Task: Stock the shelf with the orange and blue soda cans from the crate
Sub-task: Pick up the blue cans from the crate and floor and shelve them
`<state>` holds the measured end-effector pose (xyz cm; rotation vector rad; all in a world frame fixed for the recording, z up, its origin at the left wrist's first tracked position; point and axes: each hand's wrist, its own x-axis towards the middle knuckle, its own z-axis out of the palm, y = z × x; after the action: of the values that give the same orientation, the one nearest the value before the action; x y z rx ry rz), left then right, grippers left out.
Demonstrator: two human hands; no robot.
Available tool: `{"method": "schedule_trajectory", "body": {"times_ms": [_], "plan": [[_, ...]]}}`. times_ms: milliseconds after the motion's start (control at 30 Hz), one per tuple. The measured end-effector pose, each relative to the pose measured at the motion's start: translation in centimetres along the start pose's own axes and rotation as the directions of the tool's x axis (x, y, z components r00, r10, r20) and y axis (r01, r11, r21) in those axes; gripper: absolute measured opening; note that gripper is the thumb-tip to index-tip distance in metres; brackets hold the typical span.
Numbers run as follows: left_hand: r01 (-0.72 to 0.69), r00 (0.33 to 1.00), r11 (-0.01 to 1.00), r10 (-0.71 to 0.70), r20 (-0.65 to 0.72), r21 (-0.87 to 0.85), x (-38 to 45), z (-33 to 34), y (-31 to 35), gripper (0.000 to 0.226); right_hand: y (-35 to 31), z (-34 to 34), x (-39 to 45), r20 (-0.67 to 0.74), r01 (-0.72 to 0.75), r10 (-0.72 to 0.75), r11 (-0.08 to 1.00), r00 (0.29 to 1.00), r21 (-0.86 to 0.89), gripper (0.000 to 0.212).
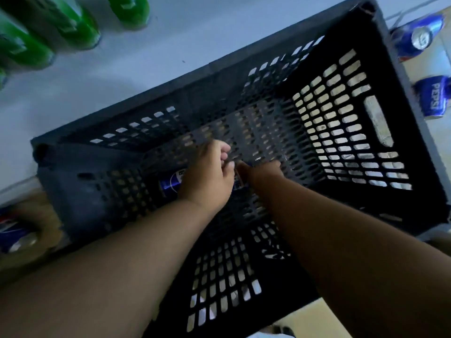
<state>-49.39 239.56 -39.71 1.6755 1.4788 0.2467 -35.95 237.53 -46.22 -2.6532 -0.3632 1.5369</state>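
Left hand point(207, 176) is down at the bottom of the black crate point(402, 98), fingers curled over a blue can point(168, 182) that lies on its side against the near-left wall. From here I'd call that a grip on the can, though the palm covers most of it. Right hand point(262, 173) sits just beside it, knuckles toward me. A sliver of blue shows between the two hands, so it may be on a second can, but I cannot tell whether those fingers hold anything.

No orange can shows anywhere, and the rest of the crate floor that I can see is bare mesh. I judge this to be close to the last pick-up.

To do this step well I'd get the left fingers fully round the can's body before lifting, since it is lying down and wedged near the corner, then roll it upright on the way up. I'd bring both hands straight up through the middle of the opening so neither wrist catches the rim.

Blue cans point(415, 37) already stand outside the crate at the far right, and more lie blurred at the lower left point(14, 235). Green bottles point(73, 23) occupy the pale shelf point(146, 69) at the upper left. I'd set this can with the blue ones, label outward.
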Motion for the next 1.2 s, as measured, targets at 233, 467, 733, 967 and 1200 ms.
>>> {"method": "schedule_trajectory", "body": {"times_ms": [233,467,733,967,1200], "plan": [[-0.007,0.997,0.998,0.002,0.079,0.065,2.1,-0.2,-0.6,0.024,-0.1,2.0,3.8,0.25,-0.058,0.026,0.991,0.968,0.12,0.056],[0.039,0.999,0.989,-0.041,0.011,0.14,2.8,-1.6,0.6,0.026,-2.7,-3.6,0.6,0.17,0.063,-0.186,0.832,0.968,0.551,0.056],[0.25,0.954,0.862,-0.297,-0.04,-0.44,-0.7,-5.3,8.4,0.023,-5.9,-10.8,-9.6,0.145,0.319,-0.524,0.691,0.84,0.648,0.05],[0.328,0.918,0.295,-0.324,0.229,-0.898,-6.6,-11.5,16.0,0.02,-6.1,-15.7,-22.0,0.07,0.564,-0.775,0.515,0.628,0.645,0.028],[0.192,0.978,0.229,-0.119,0.168,-0.954,-11.1,-19.5,20.9,0.022,-6.9,-18.5,-34.5,-0.208,0.778,-0.862,0.282,0.463,0.562,0.03]]}}
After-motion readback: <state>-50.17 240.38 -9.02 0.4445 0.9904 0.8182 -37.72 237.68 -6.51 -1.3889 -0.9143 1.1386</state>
